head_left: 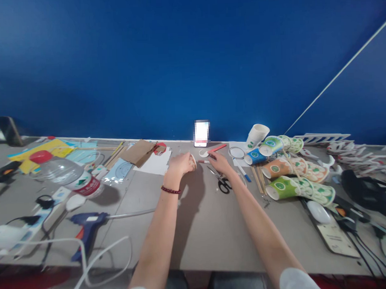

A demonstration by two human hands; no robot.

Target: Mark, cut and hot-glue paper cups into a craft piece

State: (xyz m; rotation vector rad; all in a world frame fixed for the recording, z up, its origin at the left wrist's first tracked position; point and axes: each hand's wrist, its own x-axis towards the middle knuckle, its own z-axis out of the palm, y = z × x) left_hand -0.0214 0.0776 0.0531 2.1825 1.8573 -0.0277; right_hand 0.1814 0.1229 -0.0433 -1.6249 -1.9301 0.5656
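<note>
My left hand is closed around a small paper cup; only its pale rim and a bit of its side show past the fingers. To the right, my right hand reaches down to the table with fingers extended. Its fingertips are beside a thin brown-and-white stick and a red pen-like stick; contact is hard to make out. Black-handled scissors lie below that hand, partly under the wrist. A small white ring-shaped piece rests between the hands, towards the wall.
A lit phone leans against the blue wall. On the right lie stacked patterned paper cups, an upright white cup, wooden sticks and a blue-white marker. Leftward are a glue gun, bottle, cardboard and power strip.
</note>
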